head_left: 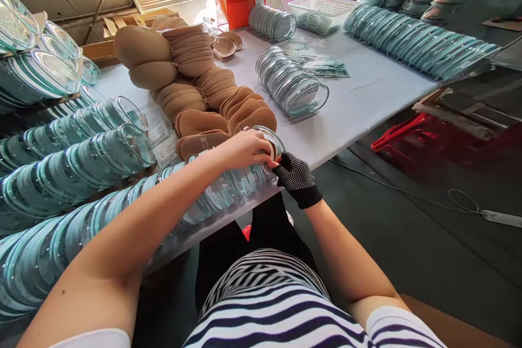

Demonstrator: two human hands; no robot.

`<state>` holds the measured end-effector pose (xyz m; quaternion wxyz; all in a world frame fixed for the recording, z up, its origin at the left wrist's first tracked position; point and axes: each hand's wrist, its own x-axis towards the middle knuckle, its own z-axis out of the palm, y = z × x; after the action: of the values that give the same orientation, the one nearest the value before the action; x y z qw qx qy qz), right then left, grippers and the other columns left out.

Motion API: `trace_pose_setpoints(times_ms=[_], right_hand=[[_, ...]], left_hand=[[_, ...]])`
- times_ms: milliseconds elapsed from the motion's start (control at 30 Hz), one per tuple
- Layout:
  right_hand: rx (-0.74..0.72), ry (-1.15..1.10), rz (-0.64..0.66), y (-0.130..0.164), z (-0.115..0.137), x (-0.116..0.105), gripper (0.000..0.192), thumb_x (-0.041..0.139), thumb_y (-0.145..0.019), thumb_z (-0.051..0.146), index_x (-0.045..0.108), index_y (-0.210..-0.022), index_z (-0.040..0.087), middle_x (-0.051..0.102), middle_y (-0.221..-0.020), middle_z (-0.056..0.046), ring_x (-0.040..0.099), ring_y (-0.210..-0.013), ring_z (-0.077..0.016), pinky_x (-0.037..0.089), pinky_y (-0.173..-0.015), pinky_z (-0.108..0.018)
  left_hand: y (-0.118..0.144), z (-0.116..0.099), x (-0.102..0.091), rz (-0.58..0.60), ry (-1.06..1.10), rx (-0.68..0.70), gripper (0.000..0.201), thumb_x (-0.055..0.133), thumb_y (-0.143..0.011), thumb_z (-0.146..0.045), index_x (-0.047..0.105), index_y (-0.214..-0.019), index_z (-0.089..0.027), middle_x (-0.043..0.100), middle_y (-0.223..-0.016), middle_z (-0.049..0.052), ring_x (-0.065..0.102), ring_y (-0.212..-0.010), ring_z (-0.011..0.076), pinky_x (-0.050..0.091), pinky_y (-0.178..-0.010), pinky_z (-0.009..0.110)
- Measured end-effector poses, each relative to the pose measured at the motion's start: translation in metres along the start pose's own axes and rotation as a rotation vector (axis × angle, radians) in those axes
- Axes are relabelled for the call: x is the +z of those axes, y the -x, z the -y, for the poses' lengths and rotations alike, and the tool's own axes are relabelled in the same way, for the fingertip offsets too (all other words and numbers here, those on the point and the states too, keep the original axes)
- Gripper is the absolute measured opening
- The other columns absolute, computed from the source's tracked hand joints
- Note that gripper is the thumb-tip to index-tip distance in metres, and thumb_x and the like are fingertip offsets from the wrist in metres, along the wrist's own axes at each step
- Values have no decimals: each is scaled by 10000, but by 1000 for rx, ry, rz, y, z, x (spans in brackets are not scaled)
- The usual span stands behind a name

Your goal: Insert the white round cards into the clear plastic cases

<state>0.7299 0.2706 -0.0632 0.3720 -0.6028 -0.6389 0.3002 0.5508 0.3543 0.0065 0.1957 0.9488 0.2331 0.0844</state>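
At frame centre, the end clear plastic case of a long nested row is being pinched closed-fingered between bare left hand and gloved right hand; judged light, slippery, crack-prone, best gripped by the rim.

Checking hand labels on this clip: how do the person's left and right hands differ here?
The left hand is bare, while the right hand wears a black dotted glove. The left hand lies on top of the end of the row of clear plastic cases; the right hand sits lower, at the table edge beside that end. Both meet at the last case, next to the tan pads.
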Motion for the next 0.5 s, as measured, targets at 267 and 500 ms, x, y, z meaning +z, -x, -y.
trace_pose_setpoints(times_ms=[267,500], right_hand=[[135,-168,-1,-6,5,1,179,576,-801,370,561,-799,192,639,-710,-10,632,-565,-148,433,-526,-244],[207,-653,211,5,5,3,368,589,-794,533,595,-843,168,561,-537,35,536,-418,-113,392,-409,-215]], left_hand=[[3,-4,-3,-15,0,-9,179,680,-833,-365,679,-878,-191,666,-936,37,577,-966,200,346,-985,378],[2,-8,-2,45,0,-103,244,646,-856,-439,665,-890,-198,669,-988,30,590,-964,200,383,-883,355]])
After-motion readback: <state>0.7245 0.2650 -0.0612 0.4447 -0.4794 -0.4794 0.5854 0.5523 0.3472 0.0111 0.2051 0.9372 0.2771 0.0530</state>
